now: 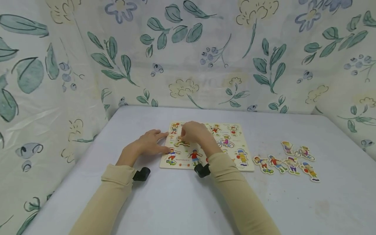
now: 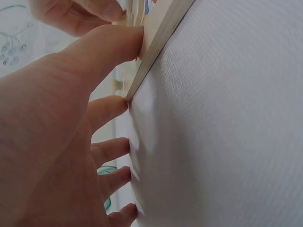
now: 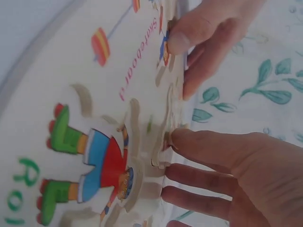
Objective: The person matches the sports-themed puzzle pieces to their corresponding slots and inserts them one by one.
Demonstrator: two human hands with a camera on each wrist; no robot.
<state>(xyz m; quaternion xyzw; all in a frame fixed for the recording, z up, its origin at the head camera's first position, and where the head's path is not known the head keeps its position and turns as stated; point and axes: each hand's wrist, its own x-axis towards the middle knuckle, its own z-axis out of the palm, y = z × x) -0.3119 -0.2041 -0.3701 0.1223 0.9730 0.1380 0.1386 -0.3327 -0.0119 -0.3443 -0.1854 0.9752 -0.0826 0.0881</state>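
Note:
A wooden puzzle board (image 1: 182,165) printed with children playing sports lies on the white table. My left hand (image 1: 148,143) is at its left side, thumb on the face near the skateboard figure and index finger at the edge. In the left wrist view the left hand's (image 2: 61,109) fingers are spread, other fingertips on the tablecloth. With thumb and fingertips my right hand (image 1: 195,133) pinches a puzzle piece (image 1: 182,143) at the recess in the board's left middle. Its picture is mostly hidden by the right hand's (image 3: 227,165) fingers in the right wrist view.
To the right of the board lie several loose pieces, among them a cyclist (image 1: 305,153), a skateboarder (image 1: 263,164) and a ball player (image 1: 309,171). Behind the table hangs a floral cloth (image 1: 188,58). A black wrist device (image 1: 202,170) overlaps the board's front edge.

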